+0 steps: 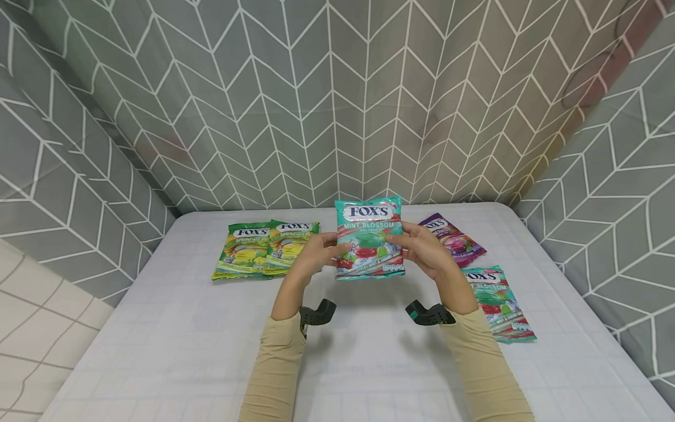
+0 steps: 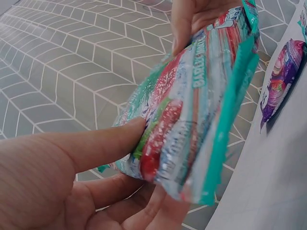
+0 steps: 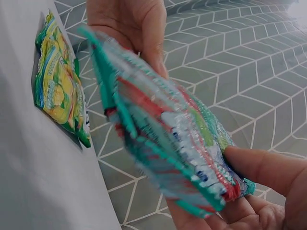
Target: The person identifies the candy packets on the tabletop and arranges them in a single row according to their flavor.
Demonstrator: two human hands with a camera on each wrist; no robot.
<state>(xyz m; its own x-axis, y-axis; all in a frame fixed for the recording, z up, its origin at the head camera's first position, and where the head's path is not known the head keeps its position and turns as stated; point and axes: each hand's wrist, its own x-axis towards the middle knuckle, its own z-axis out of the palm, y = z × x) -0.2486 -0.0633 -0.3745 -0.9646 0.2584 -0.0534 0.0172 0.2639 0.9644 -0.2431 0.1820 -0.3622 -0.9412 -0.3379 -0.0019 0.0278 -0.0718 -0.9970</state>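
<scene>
fingers (image 2: 112,189) of the left hand (image 1: 314,256) and right hand (image 1: 426,250) pinch the teal mint blossom bag (image 1: 369,231) by opposite sides, above the bench (image 1: 205,346) — an even, light grip should avoid creasing it. outward, spring tea bags (image 1: 238,252) overlap at left; a purple bag (image 1: 456,239) and second teal bag (image 1: 501,308) lie right — best not brushed.

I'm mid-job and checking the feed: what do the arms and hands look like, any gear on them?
The left hand and right hand wear no gloves. The left sleeve and right sleeve are plain beige, reaching the wrists. Each wrist carries a black, angled mount: left mount, right mount with a small green patch. No cables visible.
</scene>
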